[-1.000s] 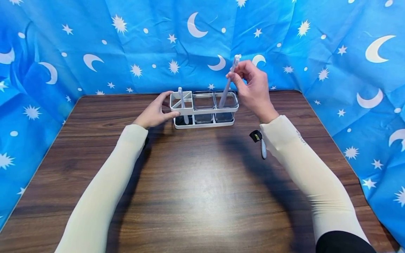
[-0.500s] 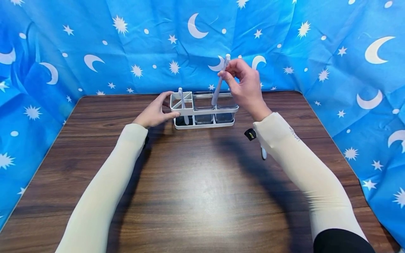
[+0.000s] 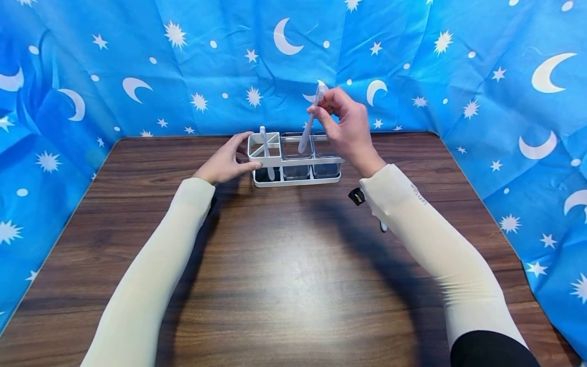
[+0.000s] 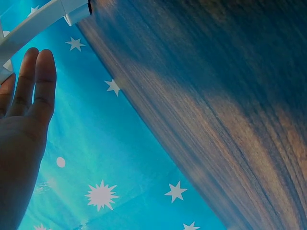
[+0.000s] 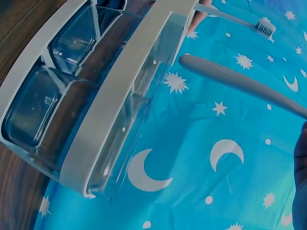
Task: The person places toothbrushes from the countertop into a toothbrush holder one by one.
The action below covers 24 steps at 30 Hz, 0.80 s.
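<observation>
A white toothbrush holder (image 3: 297,161) stands at the back of the table, with a divided section on the left and two clear cups (image 3: 296,148) in the middle and on the right. My left hand (image 3: 225,162) grips its left end, thumb in front and fingers behind. One toothbrush (image 3: 265,145) stands in the divided section, bristles up in the right wrist view. Between thumb and fingertips, my right hand (image 3: 348,125) pinches a second grey-white toothbrush (image 5: 240,82) near its head. That brush tilts head up, its handle end above the middle cup; the right wrist view shows it above the rim.
The white end of a slim object (image 3: 383,227) lies on the wooden table (image 3: 284,265), partly hidden under my right forearm. A blue cloth (image 3: 238,61) with moons and stars hangs close behind the holder and along both sides.
My right hand has carried its toothbrush leftward, from over the right cup to over the middle cup. The left hand and the holder have stayed in place.
</observation>
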Motion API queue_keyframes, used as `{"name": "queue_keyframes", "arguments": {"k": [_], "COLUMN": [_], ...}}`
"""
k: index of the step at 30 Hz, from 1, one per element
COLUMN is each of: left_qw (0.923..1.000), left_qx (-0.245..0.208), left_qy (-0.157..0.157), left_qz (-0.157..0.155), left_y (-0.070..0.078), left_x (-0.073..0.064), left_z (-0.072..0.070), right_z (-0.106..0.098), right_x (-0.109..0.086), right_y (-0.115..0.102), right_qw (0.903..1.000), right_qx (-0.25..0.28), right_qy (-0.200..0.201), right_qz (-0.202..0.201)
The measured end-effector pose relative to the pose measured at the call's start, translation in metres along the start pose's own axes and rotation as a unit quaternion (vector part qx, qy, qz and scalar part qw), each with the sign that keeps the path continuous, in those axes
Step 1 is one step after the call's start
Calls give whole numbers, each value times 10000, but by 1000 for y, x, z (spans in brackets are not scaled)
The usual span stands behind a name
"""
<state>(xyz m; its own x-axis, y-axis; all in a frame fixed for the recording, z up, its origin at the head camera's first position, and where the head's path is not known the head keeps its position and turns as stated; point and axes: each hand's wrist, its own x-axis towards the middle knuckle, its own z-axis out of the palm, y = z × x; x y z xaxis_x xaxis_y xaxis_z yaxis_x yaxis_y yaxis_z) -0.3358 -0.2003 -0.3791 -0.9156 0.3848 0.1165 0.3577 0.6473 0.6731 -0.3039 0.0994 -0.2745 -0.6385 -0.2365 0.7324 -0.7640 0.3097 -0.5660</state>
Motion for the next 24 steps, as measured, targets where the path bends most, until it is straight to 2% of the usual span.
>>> {"name": "queue_keyframes", "arguments": {"k": [6,15,20,24], "left_qw": [10000,10000,10000,10000], "left_qx": [45,22,-22,-61], "left_qy": [-41,-10,-6,-12], "left_qz": [0,22,28,-10], "left_y": [1,3,3,5], "left_x": [0,0,0,-1], "left_z": [-1,-2,-2,-2], "right_z": [7,10,13,16], "right_x": [4,2,1,1], "right_y": [-3,-39,-43,-45], "right_qw": [9997,9994,9995,9990], "right_qx": [89,55,132,128], "right_qy": [-78,-152,-156,-196], "right_qz": [-207,-310,-250,-387]}}
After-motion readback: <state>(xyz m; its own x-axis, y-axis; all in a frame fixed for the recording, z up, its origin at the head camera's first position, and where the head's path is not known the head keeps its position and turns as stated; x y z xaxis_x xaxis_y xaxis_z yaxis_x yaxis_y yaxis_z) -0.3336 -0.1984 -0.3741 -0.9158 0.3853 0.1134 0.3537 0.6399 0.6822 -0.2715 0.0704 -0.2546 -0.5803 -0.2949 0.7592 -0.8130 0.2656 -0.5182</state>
